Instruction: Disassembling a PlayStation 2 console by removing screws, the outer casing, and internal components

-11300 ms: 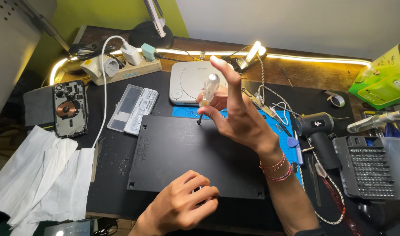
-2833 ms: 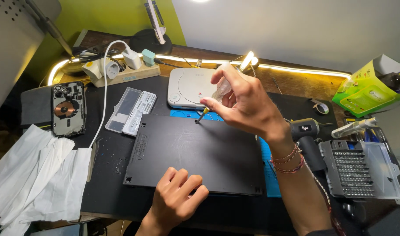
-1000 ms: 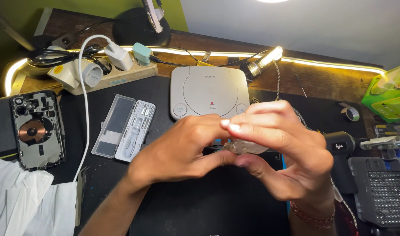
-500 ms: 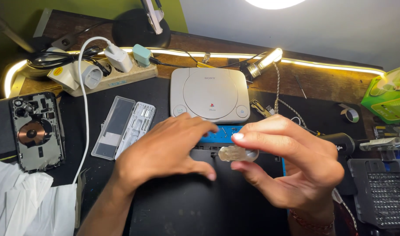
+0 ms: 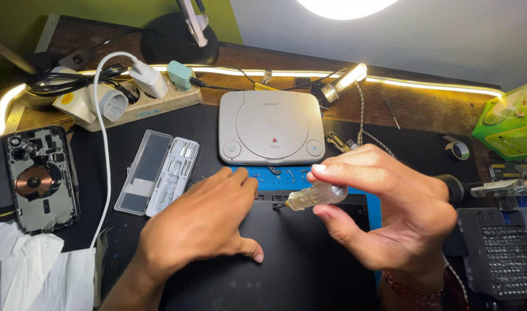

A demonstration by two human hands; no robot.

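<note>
My right hand [image 5: 390, 213] grips a screwdriver with a clear plastic handle [image 5: 316, 196], its dark tip pointing left over the far edge of a flat black case [image 5: 298, 253]. My left hand [image 5: 200, 222] rests palm down on that black case, fingers spread, fingertips near its far edge. Just beyond lies a blue mat [image 5: 286, 177] with a few small screws on it. A small grey game console [image 5: 272, 126] sits behind the mat.
An open clear bit case [image 5: 157, 171] lies at left, beside an opened phone back [image 5: 37, 178] and white tissue paper [image 5: 30, 270]. A power strip [image 5: 125, 95] with plugs and a white cable sits at the back left. A bit holder block [image 5: 499, 253] and green box [image 5: 508, 124] stand at right.
My left hand has left the screwdriver and come down flat on the black case. My right hand still holds the screwdriver and has drawn slightly right.
</note>
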